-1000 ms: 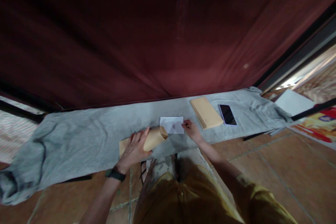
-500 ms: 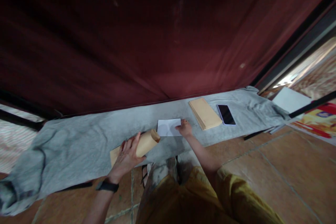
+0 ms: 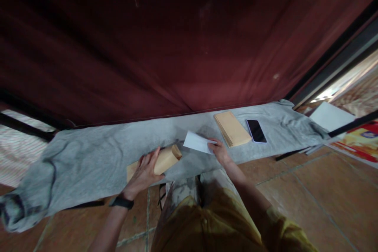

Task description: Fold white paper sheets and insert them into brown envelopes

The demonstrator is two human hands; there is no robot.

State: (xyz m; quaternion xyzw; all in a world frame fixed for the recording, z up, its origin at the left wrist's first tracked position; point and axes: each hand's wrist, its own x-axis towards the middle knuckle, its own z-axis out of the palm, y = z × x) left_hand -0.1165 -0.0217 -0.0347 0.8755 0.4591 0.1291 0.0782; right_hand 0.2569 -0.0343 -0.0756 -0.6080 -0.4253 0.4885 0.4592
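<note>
My left hand [image 3: 145,172] is closed round a brown envelope [image 3: 165,160] and holds its mouth bulged open toward the right. My right hand [image 3: 217,150] pinches a folded white paper [image 3: 197,142] by its right edge, lifted a little off the grey cloth [image 3: 97,153] and tilted, its left end close to the envelope's mouth. A black watch [image 3: 121,202] is on my left wrist.
A stack of brown envelopes [image 3: 232,128] and a dark phone [image 3: 256,130] lie to the right on the cloth. A dark red curtain [image 3: 165,43] hangs behind. White sheets [image 3: 330,116] and a colourful print [image 3: 362,136] are at the far right. Tiled floor [image 3: 319,197] lies below.
The white paper lay flat on the cloth; my right hand has now lifted it and tilted it toward the envelope's mouth. My left hand has kept hold of the envelope.
</note>
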